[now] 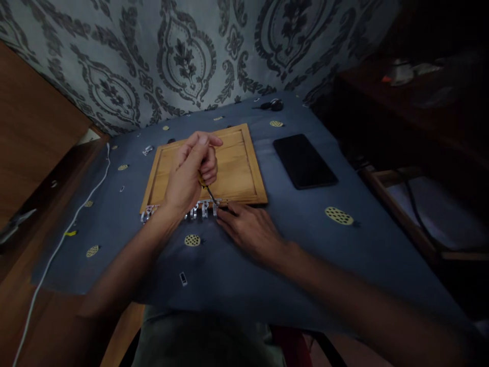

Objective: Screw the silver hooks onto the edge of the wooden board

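A wooden tray-like board (237, 173) lies on the blue cloth, with a row of metal hooks (191, 211) along its near edge. My left hand (191, 171) is closed round a small screwdriver (209, 193) whose tip points down at the hook rail near its right end. My right hand (248, 227) rests on the cloth just in front of the board. Its fingers are stretched toward the rail and touch it beside the screwdriver tip.
A black phone (304, 160) lies right of the board. A white cable (69, 224) runs down the left side of the blue cloth (344, 255). Small parts and a dark object (273, 105) sit near the patterned wall. A dark shelf (420, 214) stands at the right.
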